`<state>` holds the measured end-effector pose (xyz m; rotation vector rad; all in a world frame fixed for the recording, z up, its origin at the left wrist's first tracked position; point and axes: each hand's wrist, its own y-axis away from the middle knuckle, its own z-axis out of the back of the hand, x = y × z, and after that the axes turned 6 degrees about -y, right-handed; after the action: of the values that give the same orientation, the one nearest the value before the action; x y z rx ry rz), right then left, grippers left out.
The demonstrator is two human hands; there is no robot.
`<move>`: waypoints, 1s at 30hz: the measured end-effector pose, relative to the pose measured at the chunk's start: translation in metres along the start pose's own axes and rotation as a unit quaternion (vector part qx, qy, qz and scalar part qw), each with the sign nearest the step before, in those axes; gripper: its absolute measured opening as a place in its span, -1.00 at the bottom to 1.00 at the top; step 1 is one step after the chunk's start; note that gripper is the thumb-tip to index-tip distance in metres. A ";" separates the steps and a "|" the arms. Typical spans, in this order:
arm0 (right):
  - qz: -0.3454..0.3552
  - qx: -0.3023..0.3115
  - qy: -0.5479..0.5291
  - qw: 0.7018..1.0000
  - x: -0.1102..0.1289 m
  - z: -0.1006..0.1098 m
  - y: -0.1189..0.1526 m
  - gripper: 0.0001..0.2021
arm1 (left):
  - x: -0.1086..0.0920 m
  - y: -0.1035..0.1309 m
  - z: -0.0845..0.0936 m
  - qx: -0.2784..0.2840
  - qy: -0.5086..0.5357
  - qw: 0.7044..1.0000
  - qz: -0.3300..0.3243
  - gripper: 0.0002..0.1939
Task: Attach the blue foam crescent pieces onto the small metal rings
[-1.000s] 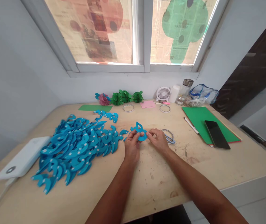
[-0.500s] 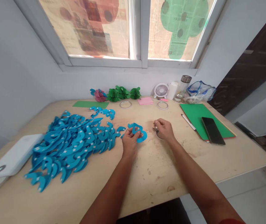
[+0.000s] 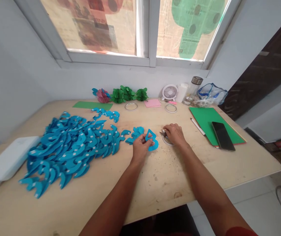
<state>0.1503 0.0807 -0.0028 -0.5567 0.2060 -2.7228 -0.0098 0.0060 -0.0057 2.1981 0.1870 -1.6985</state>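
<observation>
My left hand (image 3: 140,147) pinches a blue paper cutout (image 3: 153,147) with curved, looped edges between thumb and fingers, above the table. Just behind that hand lies a small cluster of blue paper pieces (image 3: 137,131). My right hand (image 3: 175,133) is closed at the table, its fingertips on small dark-tipped scissors (image 3: 163,133); the handles are hidden by the fingers. Partly under this hand lies a tape roll (image 3: 166,141). To the left spreads a big heap of blue curved paper strips (image 3: 71,144) marked with small white squares.
A white power bank (image 3: 10,157) is at the left. Along the wall stand green paper flowers (image 3: 125,94), a fan (image 3: 170,93) and a glass bottle (image 3: 194,90). Rightward, a phone (image 3: 223,136) lies on green sheets (image 3: 203,121) beside a pen (image 3: 197,126). Two more tape rolls (image 3: 131,107) lie behind.
My left hand has moved slightly right with the cutout, uncovering more of the small blue cluster. My right hand has flattened a little over the tape roll. The view has shifted slightly.
</observation>
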 end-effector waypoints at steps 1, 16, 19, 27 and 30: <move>-0.003 0.015 0.002 1.000 0.001 0.000 0.000 -0.80 | -0.001 0.001 0.000 0.001 -0.002 1.000 0.000 -0.76; -0.023 -0.005 0.005 1.000 0.006 -0.009 -0.004 -0.85 | -0.001 -0.001 0.000 0.002 -0.008 1.000 0.004 -0.77; -0.025 -0.013 0.023 0.999 0.007 -0.011 -0.006 -0.86 | -0.002 0.000 0.000 0.004 -0.013 1.000 0.005 -0.78; -0.024 -0.037 0.066 0.997 0.010 -0.014 -0.006 -0.89 | -0.003 0.000 0.000 0.002 -0.007 1.000 -0.001 -0.77; -0.020 -0.045 0.076 0.996 0.010 -0.015 -0.005 -0.88 | -0.002 0.000 0.000 0.006 -0.007 1.000 -0.004 -0.78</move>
<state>0.1342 0.0827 -0.0120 -0.3806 0.3613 -2.8076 -0.0103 0.0064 -0.0038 2.1949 0.1826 -1.7236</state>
